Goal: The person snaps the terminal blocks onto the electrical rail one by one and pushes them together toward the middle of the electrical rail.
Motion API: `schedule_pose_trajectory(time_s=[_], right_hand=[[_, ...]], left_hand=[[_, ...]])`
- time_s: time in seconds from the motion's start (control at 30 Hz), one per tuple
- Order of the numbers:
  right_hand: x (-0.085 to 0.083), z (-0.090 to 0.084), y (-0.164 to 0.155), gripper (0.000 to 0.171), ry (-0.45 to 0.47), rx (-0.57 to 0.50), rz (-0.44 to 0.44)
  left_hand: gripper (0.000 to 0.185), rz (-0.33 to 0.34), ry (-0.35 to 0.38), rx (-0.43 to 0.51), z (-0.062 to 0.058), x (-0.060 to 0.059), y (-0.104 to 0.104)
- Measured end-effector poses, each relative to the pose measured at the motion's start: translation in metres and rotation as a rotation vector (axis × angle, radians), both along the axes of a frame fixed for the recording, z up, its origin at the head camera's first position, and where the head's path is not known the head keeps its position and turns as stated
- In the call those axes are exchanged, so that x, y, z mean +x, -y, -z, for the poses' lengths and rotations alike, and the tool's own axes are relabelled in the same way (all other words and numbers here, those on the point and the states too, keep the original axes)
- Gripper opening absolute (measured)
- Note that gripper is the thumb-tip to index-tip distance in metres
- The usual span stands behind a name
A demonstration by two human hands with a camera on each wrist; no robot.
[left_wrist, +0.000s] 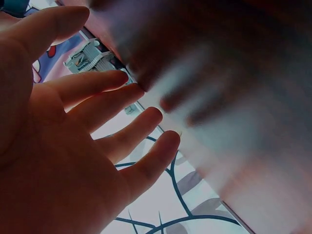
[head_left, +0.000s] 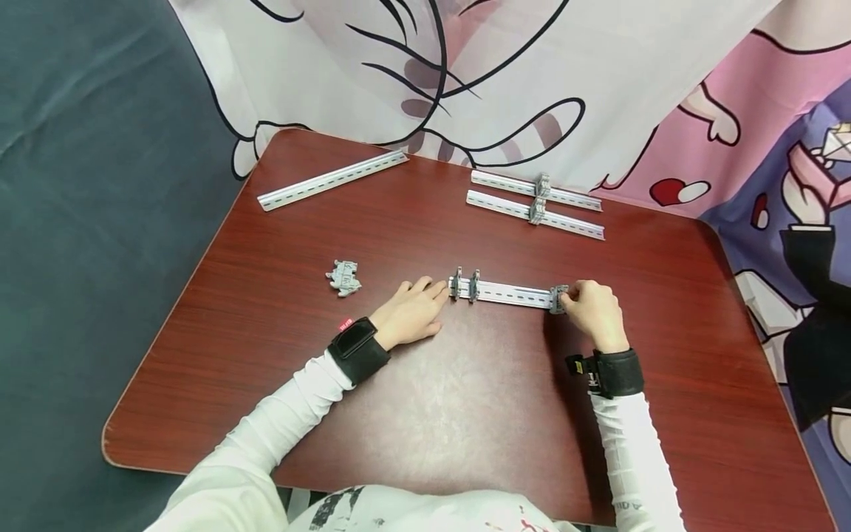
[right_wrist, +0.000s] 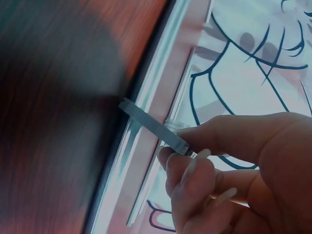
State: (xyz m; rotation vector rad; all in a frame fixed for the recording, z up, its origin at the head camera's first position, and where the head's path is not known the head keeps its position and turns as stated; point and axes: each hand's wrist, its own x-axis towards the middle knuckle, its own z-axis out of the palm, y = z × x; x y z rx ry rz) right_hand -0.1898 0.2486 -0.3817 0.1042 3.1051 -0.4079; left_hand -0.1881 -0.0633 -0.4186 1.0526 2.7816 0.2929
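Note:
A slotted metal DIN rail lies crosswise on the table. Two thin grey terminal blocks stand on it near its left end. At the opposite end, my right hand pinches another grey terminal block between thumb and fingers. The right wrist view shows that block across the rail; whether it is clipped on, I cannot tell. My left hand lies palm down with spread fingers, their tips close to the rail's left end. Left of that hand lies a loose grey terminal block.
A bare rail lies slanted at the back left of the red-brown table. Two near-parallel rails lie at the back right, each bearing grey blocks. A printed cloth hangs along the far edge.

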Motion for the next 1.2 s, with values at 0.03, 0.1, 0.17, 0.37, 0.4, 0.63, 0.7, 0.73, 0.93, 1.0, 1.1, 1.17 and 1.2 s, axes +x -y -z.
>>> schedule_pose_trajectory(time_s=[0.03,0.1,0.17,0.37,0.4,0.63,0.7,0.73,0.93,1.0,1.1,1.17,1.2], right_hand=[[0.0,0.001,-0.001,0.022,-0.003,0.008,0.008],[-0.001,0.001,-0.001,0.024,-0.003,0.019,0.017],[-0.002,0.002,-0.001,0.024,-0.003,0.024,0.027],[-0.004,0.007,0.001,0.02,-0.047,0.017,0.018],[-0.005,0.008,0.001,0.02,-0.059,0.011,0.013],[-0.012,0.006,0.002,0.021,-0.037,-0.019,-0.016],[-0.015,0.004,0.002,0.022,0.006,-0.025,-0.019],[-0.017,0.002,0.001,0.025,0.03,-0.027,-0.017],[-0.023,-0.004,0.001,0.036,0.135,-0.022,-0.021],[-0.026,-0.006,0.002,0.037,0.16,-0.016,-0.025],[-0.03,-0.009,0.003,0.036,0.194,-0.01,-0.029],[-0.032,-0.011,0.004,0.035,0.216,-0.001,-0.025],[-0.033,-0.011,0.004,0.034,0.229,0.004,-0.018]], left_hand=[[0.059,-0.002,0.006,-0.001,0.0,0.0,0.0],[0.059,-0.008,0.013,-0.006,0.0,0.0,-0.001],[0.059,-0.009,0.013,-0.008,0.0,-0.001,-0.002],[0.058,-0.013,0.01,-0.024,0.001,-0.002,-0.005],[0.059,-0.013,0.01,-0.029,0.001,-0.002,-0.005],[0.059,-0.01,-0.011,-0.061,0.002,-0.002,-0.006],[0.059,-0.011,-0.017,-0.063,0.002,-0.002,-0.006],[0.059,-0.012,-0.018,-0.064,0.002,-0.002,-0.006],[0.059,-0.004,-0.039,-0.066,0.002,-0.001,-0.009],[0.059,-0.002,-0.042,-0.069,0.002,-0.001,-0.01],[0.06,-0.011,-0.041,-0.076,0.002,-0.001,-0.012],[0.06,-0.017,-0.042,-0.082,0.002,0.0,-0.014],[0.06,-0.019,-0.043,-0.083,0.002,0.0,-0.015]])
